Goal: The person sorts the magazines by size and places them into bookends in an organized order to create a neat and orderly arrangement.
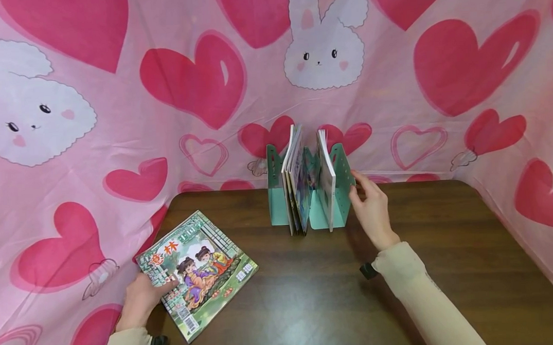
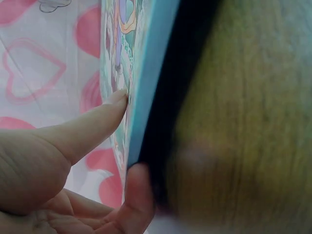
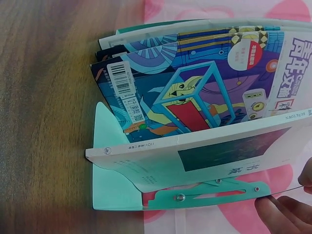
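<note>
At the left of the table, my left hand (image 1: 140,300) grips a magazine (image 1: 207,278) by its lower left edge, thumb over the cover and fingers underneath. Its cover shows two cartoon children on a green ground. In the left wrist view, the thumb (image 2: 92,124) presses the cover beside the light blue edge. My right hand (image 1: 374,212) pinches the right end panel of a mint-green book rack (image 1: 344,192). Fingertips (image 3: 273,214) show at that panel's edge in the right wrist view. A white magazine (image 3: 195,156) stands next to this panel inside the rack.
Several colourful magazines (image 1: 296,187) stand upright in the rack's left part, leaning slightly. The rack stands near the back edge of the dark wooden table (image 1: 300,300). A pink cloth (image 1: 264,101) with hearts and rabbits hangs behind and along both sides.
</note>
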`<state>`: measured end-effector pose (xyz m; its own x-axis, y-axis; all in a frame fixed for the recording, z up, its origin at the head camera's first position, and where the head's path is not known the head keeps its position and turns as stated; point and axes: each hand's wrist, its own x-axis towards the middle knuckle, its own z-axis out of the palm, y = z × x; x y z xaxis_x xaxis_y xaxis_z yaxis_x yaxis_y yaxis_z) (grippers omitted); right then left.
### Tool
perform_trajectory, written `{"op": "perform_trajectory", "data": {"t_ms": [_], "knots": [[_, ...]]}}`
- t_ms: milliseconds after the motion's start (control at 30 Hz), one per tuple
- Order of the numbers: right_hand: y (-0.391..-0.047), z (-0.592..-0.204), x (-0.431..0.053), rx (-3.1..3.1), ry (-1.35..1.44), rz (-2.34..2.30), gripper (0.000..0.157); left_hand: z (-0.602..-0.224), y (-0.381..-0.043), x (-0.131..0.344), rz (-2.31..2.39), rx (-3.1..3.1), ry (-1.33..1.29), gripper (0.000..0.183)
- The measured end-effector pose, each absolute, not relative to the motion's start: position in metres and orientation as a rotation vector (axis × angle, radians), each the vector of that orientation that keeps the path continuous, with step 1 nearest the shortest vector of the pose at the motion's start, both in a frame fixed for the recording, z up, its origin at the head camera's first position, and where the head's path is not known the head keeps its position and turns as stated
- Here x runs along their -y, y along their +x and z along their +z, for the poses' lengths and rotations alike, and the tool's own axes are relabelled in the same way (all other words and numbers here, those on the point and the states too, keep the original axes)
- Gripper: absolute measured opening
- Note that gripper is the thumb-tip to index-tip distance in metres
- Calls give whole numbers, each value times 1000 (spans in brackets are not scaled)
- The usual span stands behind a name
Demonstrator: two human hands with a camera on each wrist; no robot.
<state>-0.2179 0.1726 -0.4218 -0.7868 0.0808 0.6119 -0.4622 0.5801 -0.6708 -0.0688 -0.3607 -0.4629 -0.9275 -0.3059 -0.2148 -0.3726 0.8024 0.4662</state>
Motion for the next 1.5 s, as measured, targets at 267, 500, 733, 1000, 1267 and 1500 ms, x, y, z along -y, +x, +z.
{"op": "perform_trajectory", "data": {"t_ms": [267, 500, 733, 1000, 1267, 1500], "knots": [[-218, -422, -172, 2206, 294, 1210, 40, -465, -69, 362, 846, -2819, -576, 74], [-219, -422, -171, 2220, 295, 1221, 40, -463, -66, 363, 1071, -2740, -622, 66], [-218, -420, -169, 2221, 296, 1222, 39, -464, -68, 366, 1278, -2573, -697, 67], [-217, -420, -170, 2219, 295, 1214, 38, -465, -70, 364, 1625, -2314, -734, 69], [-217, -420, -171, 2228, 286, 1208, 39, -461, -69, 354, 1752, -2223, -681, 73], [-217, -421, -171, 2238, 289, 1222, 40, -463, -67, 345, 1805, -2180, -663, 72]]}}
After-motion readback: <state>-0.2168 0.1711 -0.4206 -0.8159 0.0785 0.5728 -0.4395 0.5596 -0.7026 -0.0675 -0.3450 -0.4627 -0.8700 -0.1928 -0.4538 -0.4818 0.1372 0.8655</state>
